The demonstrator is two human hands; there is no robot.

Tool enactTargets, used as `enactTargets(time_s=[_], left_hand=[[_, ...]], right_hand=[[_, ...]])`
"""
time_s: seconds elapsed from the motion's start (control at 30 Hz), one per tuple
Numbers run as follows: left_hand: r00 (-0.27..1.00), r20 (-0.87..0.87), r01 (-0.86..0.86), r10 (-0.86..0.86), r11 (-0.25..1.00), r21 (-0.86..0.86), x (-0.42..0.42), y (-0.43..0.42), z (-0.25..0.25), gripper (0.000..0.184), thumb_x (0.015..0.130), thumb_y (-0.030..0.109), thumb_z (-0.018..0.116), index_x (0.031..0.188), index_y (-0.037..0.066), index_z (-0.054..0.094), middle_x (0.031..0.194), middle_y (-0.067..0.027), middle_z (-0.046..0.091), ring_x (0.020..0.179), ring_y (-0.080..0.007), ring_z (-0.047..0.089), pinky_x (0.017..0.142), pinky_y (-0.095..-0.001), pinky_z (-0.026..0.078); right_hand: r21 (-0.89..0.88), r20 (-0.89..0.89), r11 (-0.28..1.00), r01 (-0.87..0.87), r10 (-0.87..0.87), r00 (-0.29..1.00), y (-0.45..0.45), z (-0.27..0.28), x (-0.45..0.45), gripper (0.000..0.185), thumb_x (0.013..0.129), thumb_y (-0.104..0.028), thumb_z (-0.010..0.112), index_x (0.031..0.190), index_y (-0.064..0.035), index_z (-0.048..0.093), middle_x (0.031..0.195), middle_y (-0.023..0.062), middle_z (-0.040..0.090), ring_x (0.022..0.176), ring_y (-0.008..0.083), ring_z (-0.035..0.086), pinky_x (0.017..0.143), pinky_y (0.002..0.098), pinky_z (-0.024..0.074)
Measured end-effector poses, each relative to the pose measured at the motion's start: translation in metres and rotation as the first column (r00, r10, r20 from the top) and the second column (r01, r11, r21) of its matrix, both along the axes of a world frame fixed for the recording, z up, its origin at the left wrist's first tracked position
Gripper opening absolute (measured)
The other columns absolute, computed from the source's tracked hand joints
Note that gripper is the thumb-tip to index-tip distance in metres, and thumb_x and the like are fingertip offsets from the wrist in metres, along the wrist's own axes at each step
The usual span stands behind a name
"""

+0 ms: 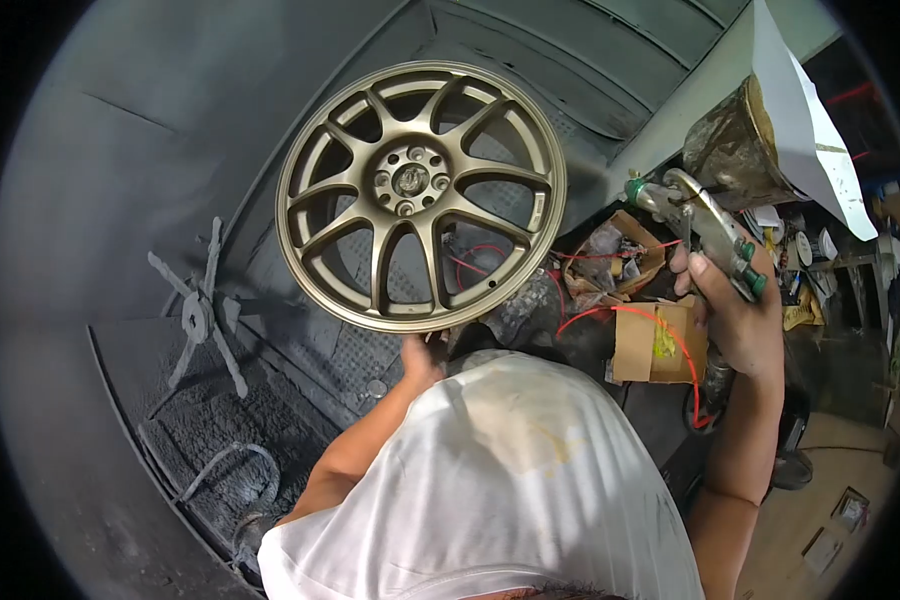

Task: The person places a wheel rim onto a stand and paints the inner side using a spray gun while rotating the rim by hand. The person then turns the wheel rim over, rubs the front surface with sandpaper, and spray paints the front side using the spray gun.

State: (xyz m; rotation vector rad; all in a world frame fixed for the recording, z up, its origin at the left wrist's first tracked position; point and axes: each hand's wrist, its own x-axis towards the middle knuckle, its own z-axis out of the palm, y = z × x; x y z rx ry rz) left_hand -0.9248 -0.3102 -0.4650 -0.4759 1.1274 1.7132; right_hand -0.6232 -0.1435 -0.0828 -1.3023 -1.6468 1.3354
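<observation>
A bronze-gold multi-spoke car wheel (395,240) faces up in the upper middle, its centre hub and bolt holes showing. My left hand (425,358) is at the wheel's lower rim, its fingers mostly hidden behind the rim and my shirt. At the right, my right hand (738,305) is closed around a metal spray gun (700,215) with green fittings. The gun is held off to the wheel's right, apart from it. A stained, dark cup (732,145) is beside the gun's upper end, with a white paper sheet (805,120) around its mouth.
Grey booth walls (170,110) stand left and behind. A paint-coated star-shaped stand (198,318) is at the left. Below the gun are an open carton (615,255) of clutter, a cardboard box (655,345) and a red hose (690,365). Cluttered shelves (850,260) line the far right.
</observation>
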Motion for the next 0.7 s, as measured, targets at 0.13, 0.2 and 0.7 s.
enactTargets(time_s=[0.13, 0.2, 0.7], left_hand=[[0.991, -0.067, 0.128, -0.119, 0.977, 0.168, -0.01, -0.007, -0.015, 0.024, 0.1, 0.026, 0.058, 0.109, 0.005, 0.063, 0.108, -0.0092, 0.065, 0.093, -0.0233, 0.06, 0.074, -0.0377, 0.049], [0.991, -0.072, 0.117, -0.111, 0.988, 0.097, -0.012, -0.004, -0.01, 0.024, 0.1, 0.027, 0.059, 0.109, 0.005, 0.064, 0.106, -0.0087, 0.065, 0.092, -0.0228, 0.06, 0.076, -0.0368, 0.05], [0.968, -0.154, 0.174, -0.2, 0.971, -0.167, -0.063, -0.008, 0.009, 0.031, 0.097, 0.027, 0.062, 0.119, 0.004, 0.065, 0.115, -0.0099, 0.071, 0.111, -0.0279, 0.066, 0.103, -0.0442, 0.05]], right_hand=[[-0.01, 0.0, 0.997, 0.074, -0.074, 0.997, 0.004, -0.008, 0.014, 0.028, 0.096, -0.022, 0.067, 0.114, 0.0, 0.066, 0.094, 0.0058, 0.07, 0.075, 0.009, 0.063, 0.05, 0.0223, 0.0443], [0.016, -0.018, 0.997, 0.078, -0.078, 0.997, 0.004, -0.007, 0.016, 0.029, 0.096, -0.022, 0.067, 0.115, 0.0002, 0.065, 0.095, 0.0062, 0.07, 0.076, 0.0096, 0.063, 0.052, 0.0227, 0.0451], [-0.248, -0.017, 0.969, -0.015, 0.011, 1.0, -0.015, 0.018, 0.003, 0.069, 0.084, -0.023, 0.079, 0.143, 0.002, 0.053, 0.104, 0.0086, 0.073, 0.092, 0.0146, 0.07, 0.056, 0.0207, 0.0497]])
